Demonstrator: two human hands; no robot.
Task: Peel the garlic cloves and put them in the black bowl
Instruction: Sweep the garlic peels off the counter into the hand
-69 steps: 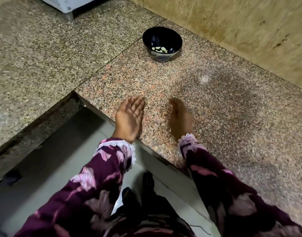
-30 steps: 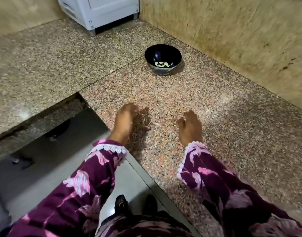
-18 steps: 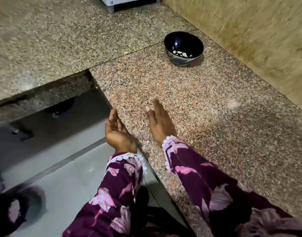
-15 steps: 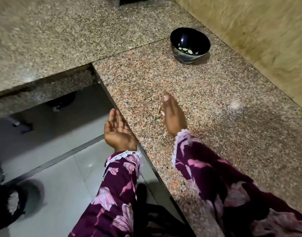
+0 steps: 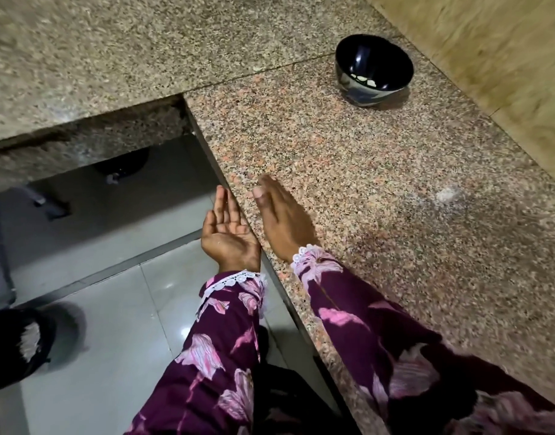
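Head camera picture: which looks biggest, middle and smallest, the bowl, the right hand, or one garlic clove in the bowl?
1. Bowl and right hand: look about alike; the hand is nearer the camera, so unsure.
2. Garlic clove: clearly smallest.

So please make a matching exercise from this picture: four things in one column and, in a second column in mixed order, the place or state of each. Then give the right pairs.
Things
1. black bowl
2. left hand
3. right hand
4. garlic cloves

Places or states
A. palm up, open, just off the edge of the counter, over the floor
B. lying at the bottom of the bowl
C. palm down, fingers straight, on the counter near its edge
D. standing far back on the counter, near the wall

Pairs: 1-D, 2-A, 3-C, 4-B
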